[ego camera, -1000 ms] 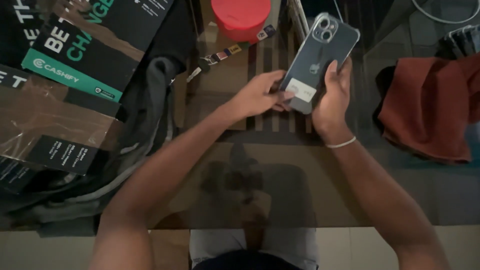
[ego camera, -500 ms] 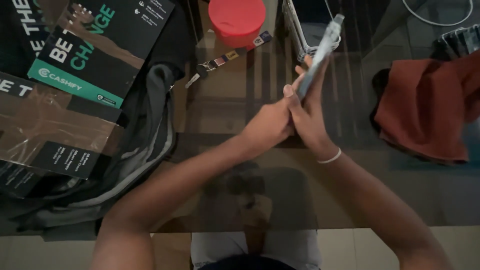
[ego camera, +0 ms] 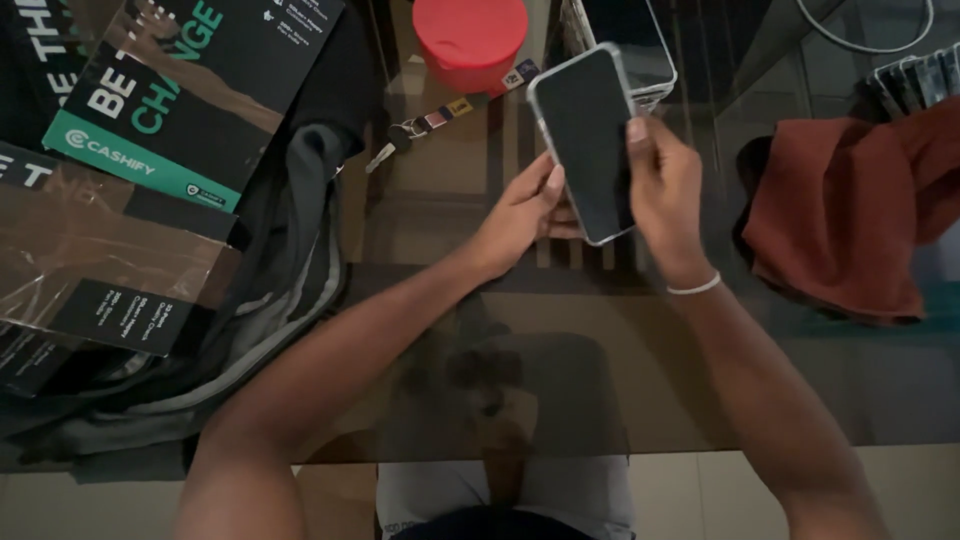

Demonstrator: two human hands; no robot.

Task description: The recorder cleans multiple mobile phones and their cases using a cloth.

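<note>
While the dark-screened smartphone in its clear case (ego camera: 585, 140) stands above the glass worktop (ego camera: 450, 200), long axis running near-to-far, right hand (ego camera: 665, 190) clamps its right edge; left hand (ego camera: 520, 210) closes its grip at the near-left corner.

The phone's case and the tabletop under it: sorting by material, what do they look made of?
The clear-edged case on the dark-screened phone looks like soft translucent plastic, its rim pale and glossy. The tabletop seems tinted glass: it mirrors the person and shows slats beneath.
</note>
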